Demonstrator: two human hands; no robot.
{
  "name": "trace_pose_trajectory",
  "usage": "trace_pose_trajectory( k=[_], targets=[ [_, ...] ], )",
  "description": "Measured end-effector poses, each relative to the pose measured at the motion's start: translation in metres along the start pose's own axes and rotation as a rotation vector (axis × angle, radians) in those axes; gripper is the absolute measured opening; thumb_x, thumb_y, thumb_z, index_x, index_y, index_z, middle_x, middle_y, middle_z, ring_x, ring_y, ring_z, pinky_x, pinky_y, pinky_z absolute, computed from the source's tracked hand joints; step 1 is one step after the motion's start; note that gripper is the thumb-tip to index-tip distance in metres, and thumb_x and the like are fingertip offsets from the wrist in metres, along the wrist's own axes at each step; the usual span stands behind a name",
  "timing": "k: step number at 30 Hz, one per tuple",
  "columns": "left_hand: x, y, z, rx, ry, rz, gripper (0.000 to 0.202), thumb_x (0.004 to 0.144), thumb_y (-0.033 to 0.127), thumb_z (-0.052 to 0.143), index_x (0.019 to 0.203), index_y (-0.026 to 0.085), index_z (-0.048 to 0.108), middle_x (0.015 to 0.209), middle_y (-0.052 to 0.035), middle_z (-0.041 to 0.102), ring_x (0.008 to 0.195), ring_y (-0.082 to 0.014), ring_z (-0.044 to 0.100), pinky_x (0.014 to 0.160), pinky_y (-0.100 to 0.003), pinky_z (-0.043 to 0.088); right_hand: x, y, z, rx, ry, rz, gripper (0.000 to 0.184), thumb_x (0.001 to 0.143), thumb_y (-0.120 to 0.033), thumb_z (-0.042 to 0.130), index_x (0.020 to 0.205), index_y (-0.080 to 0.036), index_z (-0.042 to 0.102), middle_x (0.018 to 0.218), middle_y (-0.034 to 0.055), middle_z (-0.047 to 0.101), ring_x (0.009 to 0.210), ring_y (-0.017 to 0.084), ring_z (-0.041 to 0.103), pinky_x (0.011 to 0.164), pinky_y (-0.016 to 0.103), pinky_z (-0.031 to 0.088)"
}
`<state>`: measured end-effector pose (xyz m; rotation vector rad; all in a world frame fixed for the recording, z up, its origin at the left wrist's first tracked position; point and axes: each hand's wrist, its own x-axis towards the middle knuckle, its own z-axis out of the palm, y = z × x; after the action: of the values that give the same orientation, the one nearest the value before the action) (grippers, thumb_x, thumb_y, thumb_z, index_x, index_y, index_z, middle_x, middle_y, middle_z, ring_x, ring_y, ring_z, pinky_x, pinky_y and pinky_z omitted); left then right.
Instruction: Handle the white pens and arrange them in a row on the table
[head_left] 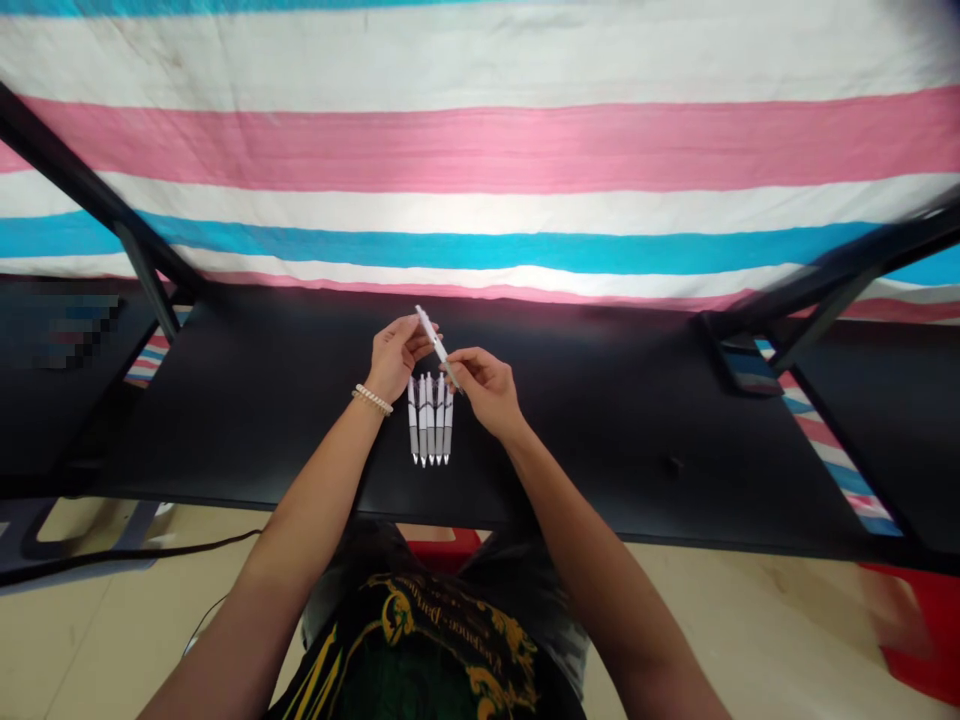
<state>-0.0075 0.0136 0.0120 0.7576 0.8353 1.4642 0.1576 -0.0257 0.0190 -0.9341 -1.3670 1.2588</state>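
Both my hands hold one white and grey pen tilted above a black table. My left hand, with a bead bracelet at the wrist, pinches the pen's upper end. My right hand pinches its lower end. Just below my hands, a row of several matching pens lies side by side on the table, tips toward me.
A striped pink, white and blue cloth hangs behind the table. Black frame bars slant at left and right. A dark phone-like object lies at the right. A red thing sits on the floor at lower right.
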Motion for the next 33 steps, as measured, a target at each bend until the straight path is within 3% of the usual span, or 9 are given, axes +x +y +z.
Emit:
trace_pose_trajectory(
  k=[4, 10, 14, 22, 27, 30, 33],
  targets=[
    [-0.002, 0.0, 0.003, -0.042, -0.025, 0.016, 0.033, 0.079, 0.043, 0.083, 0.097, 0.018, 0.07, 0.09, -0.0055, 0.076, 0.083, -0.0184, 0.075, 0.074, -0.03, 0.061, 0.012, 0.01, 0.005, -0.007, 0.026, -0.007, 0.031, 0.087, -0.048, 0.072, 0.099, -0.02, 0.068, 0.074, -0.0015, 0.067, 0.057, 0.01, 0.056, 0.058, 0.025, 0.05],
    [-0.004, -0.002, 0.007, -0.015, -0.001, 0.061, 0.042, 0.075, 0.05, 0.086, 0.093, 0.018, 0.065, 0.096, -0.0075, 0.076, 0.097, -0.0239, 0.076, 0.092, -0.043, 0.061, 0.01, 0.021, 0.0, -0.069, 0.083, 0.023, 0.041, 0.092, -0.056, 0.062, 0.102, -0.018, 0.07, 0.069, 0.0, 0.067, 0.048, 0.008, 0.046, 0.045, 0.023, 0.038],
    [-0.006, -0.005, 0.007, 0.062, 0.039, 0.038, 0.043, 0.075, 0.052, 0.084, 0.095, 0.018, 0.067, 0.096, -0.0081, 0.077, 0.096, -0.0238, 0.076, 0.086, -0.038, 0.062, 0.01, 0.028, -0.004, -0.201, 0.153, -0.015, 0.037, 0.094, -0.053, 0.061, 0.099, -0.018, 0.074, 0.066, -0.0005, 0.061, 0.05, 0.01, 0.046, 0.045, 0.023, 0.035],
    [-0.004, -0.01, 0.005, 0.065, 0.102, 0.058, 0.038, 0.076, 0.048, 0.085, 0.093, 0.016, 0.072, 0.092, -0.0084, 0.078, 0.089, -0.0211, 0.077, 0.078, -0.031, 0.061, 0.006, 0.025, 0.003, -0.347, 0.26, -0.094, 0.028, 0.094, -0.042, 0.061, 0.1, -0.02, 0.078, 0.076, 0.0025, 0.069, 0.065, 0.016, 0.06, 0.062, 0.03, 0.05],
    [0.0, -0.011, 0.0, 0.066, 0.137, 0.054, 0.038, 0.077, 0.047, 0.085, 0.094, 0.017, 0.071, 0.095, -0.0094, 0.078, 0.093, -0.0221, 0.077, 0.079, -0.032, 0.061, 0.005, 0.023, 0.006, -0.295, 0.264, -0.156, 0.028, 0.088, -0.037, 0.069, 0.111, -0.022, 0.074, 0.107, 0.0071, 0.073, 0.093, 0.02, 0.069, 0.083, 0.034, 0.057],
    [0.0, -0.01, -0.001, 0.048, 0.143, 0.063, 0.036, 0.077, 0.045, 0.085, 0.093, 0.016, 0.071, 0.094, -0.0091, 0.078, 0.092, -0.021, 0.077, 0.078, -0.03, 0.061, 0.006, 0.024, 0.006, -0.227, 0.243, -0.074, 0.033, 0.093, -0.042, 0.063, 0.118, -0.021, 0.07, 0.1, 0.007, 0.073, 0.084, 0.017, 0.07, 0.079, 0.033, 0.059],
    [0.0, -0.008, 0.0, 0.021, 0.145, 0.057, 0.035, 0.076, 0.044, 0.086, 0.092, 0.016, 0.072, 0.092, -0.0081, 0.078, 0.089, -0.0192, 0.076, 0.074, -0.027, 0.059, 0.008, 0.028, 0.004, -0.237, 0.249, -0.126, 0.022, 0.092, -0.039, 0.065, 0.101, -0.021, 0.075, 0.095, 0.0063, 0.072, 0.086, 0.018, 0.069, 0.08, 0.034, 0.059]
  ],
)
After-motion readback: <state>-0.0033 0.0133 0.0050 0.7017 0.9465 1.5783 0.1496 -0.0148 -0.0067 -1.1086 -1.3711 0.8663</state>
